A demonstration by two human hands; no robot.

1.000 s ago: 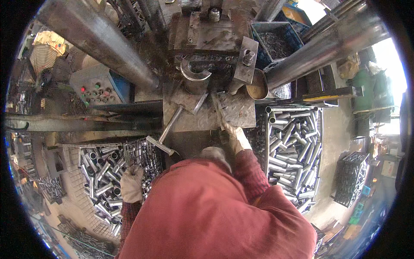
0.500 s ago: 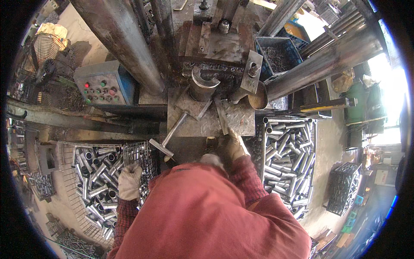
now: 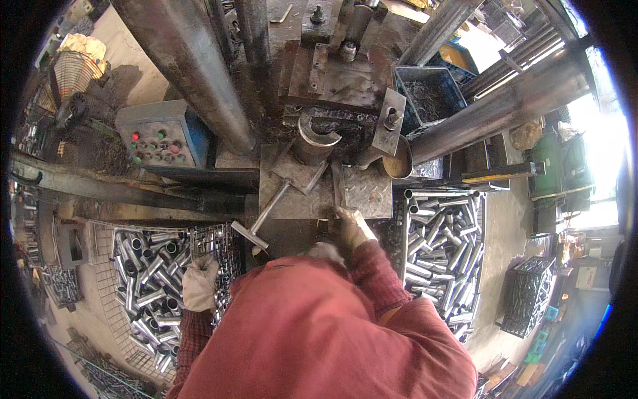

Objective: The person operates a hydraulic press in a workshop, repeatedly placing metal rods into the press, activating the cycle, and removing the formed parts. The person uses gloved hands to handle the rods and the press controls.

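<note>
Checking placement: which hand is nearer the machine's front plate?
Right: the right hand is at the front plate; the left hand is away to the left, by the wire basket.

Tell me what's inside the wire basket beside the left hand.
Inside the wire basket lies a jumbled heap of shiny metal tubes; whatever lies beneath the top ones is hidden.

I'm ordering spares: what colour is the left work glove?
Left work glove: pale beige, best in the head view.

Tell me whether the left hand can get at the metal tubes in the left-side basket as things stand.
Probably yes: the gloved left hand appears right beside the metal tubes, and no cover shows over the wire basket, though depth is hard to judge.
</note>
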